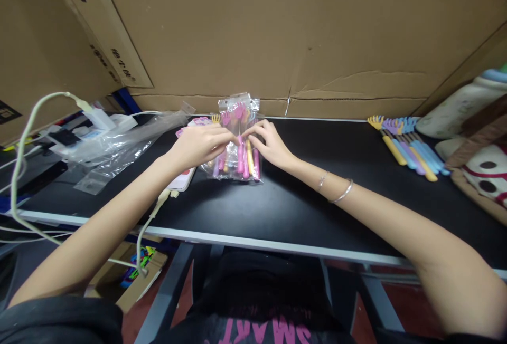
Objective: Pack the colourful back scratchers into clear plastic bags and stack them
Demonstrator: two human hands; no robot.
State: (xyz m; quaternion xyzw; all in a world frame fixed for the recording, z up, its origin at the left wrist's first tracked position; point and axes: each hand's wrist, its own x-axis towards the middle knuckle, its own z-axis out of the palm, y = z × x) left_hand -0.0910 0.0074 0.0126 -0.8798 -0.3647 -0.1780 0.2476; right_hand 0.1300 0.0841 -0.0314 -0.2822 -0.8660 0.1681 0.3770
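Several pink, yellow and purple back scratchers in clear plastic bags lie in a pile in front of me, with a bagged pink back scratcher on top. My left hand reaches in from the left, its fingers closed at the upper handle of this one. From the other side my right hand meets it, thumb and fingers bent in a pinch at the same spot. The fingertips of both hands nearly touch. How much of the bag film each hand grips is partly hidden.
Loose back scratchers lie at the right, beside a bottle and a brown bag. Empty plastic bags and a charger with cables are at the left. A plugged-in phone lies under my left wrist. Cardboard walls the table's back.
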